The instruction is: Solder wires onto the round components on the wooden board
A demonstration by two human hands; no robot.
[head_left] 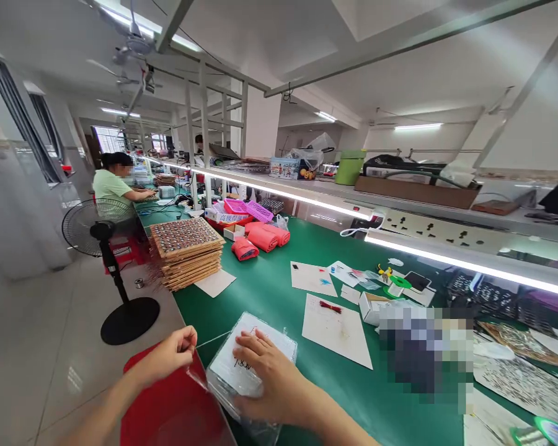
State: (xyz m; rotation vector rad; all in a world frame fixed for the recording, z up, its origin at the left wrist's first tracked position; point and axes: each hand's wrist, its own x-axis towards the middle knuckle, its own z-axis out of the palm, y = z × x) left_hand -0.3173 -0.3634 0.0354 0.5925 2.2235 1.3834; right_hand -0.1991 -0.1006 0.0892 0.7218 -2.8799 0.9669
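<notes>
A white-topped package in clear plastic [227, 370], with dark handwriting on its top, lies at the near left edge of the green table. My right hand [272, 378] rests on it, palm down, with the fingers spread and partly covering the writing. Left of the package, my left hand [182, 347] is closed, its fingertips curled together above a red surface [167, 402]. A thin strip of clear plastic runs down from near that hand toward the package; whether the fingers hold it is too small to tell.
Stacked wooden boards [188, 260] stand at the table's left edge, near red bundles [263, 236]. Ahead lies a white sheet with dark red wires [337, 337]. A black fan [121, 285] stands on the floor at left. A person [114, 186] sits beyond it.
</notes>
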